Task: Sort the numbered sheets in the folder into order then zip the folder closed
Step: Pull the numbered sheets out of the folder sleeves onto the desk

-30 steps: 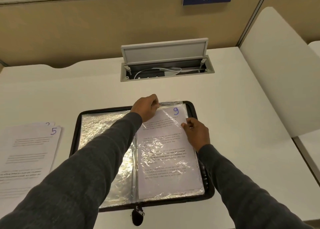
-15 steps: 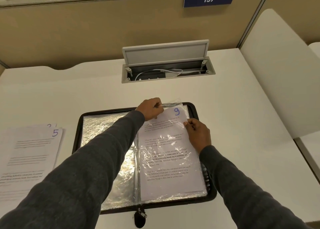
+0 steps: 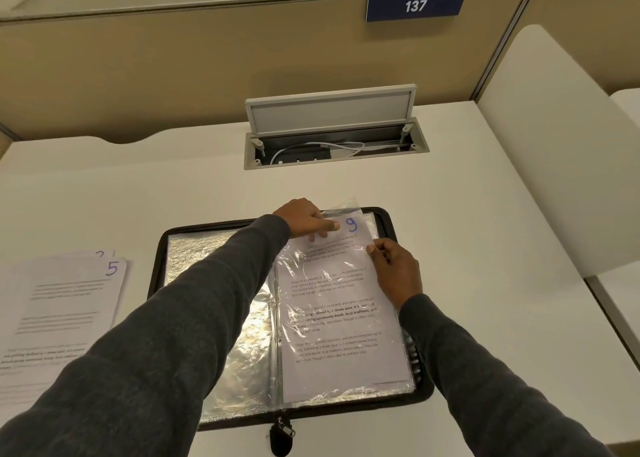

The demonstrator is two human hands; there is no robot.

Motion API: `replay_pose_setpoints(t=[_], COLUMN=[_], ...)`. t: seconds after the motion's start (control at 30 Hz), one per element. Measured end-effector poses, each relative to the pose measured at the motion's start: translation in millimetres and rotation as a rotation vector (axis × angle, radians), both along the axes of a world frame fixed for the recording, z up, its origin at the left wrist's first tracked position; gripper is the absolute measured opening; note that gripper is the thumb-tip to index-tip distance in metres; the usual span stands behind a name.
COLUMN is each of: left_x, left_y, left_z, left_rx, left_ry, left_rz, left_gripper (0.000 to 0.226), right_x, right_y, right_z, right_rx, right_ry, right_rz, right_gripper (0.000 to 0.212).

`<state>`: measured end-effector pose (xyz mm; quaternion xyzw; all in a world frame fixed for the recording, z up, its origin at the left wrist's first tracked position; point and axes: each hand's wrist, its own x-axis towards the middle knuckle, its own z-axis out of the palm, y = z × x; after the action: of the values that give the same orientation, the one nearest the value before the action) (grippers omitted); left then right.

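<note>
Folder (image 3: 346,411) lies open, low in the centre of the frame, on the white desk (image 3: 467,248) that fills most of the view. A tan partition (image 3: 173,75) runs across the top of the frame behind the desk, and a white side panel (image 3: 554,145) stands at the right. In the upper middle an open cable box (image 3: 332,145) is set into the desk, its lid tilted up and a white cable inside.

At the left edge a pile of sheets (image 3: 59,311) rests on the desk, just beside the folder, with a sheet marked 5 on top.

The folder's left half shows crinkled, silvery empty sleeves. Its right half holds sheet 9 (image 3: 332,318), printed text facing up, inside a clear sleeve (image 3: 346,206) whose top edge is lifted.

The left hand (image 3: 301,217) reaches across and pinches the sleeve's top edge, its thumb just left of the blue 9. The right hand (image 3: 394,269) pinches the right edge of sheet 9. Whether it has only the paper or also the plastic cannot be told.

A blue sign (image 3: 415,5) reading 137 sits at the upper right. The zip pull (image 3: 282,437) hangs off the folder's near edge, and the zip is undone.
</note>
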<state>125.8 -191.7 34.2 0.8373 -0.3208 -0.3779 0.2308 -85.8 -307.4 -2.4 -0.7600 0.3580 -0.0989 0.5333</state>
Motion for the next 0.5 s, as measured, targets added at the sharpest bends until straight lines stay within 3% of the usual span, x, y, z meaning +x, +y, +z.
replay_pose_setpoints(t=[0.27, 0.5], left_x=[5, 7], left_y=[3, 2], left_z=[9, 17], left_rx=[-0.152, -0.055], left_ry=[-0.178, 0.012], left_rz=[0.126, 0.053], left_gripper=[0.045, 0.050], right_x=[-1, -1], right_y=[2, 6], right_z=[4, 5], right_rx=[-0.048, -0.032], right_ry=[0.037, -0.001], right_rz=[0.040, 0.041], right_gripper=[0.014, 0.020])
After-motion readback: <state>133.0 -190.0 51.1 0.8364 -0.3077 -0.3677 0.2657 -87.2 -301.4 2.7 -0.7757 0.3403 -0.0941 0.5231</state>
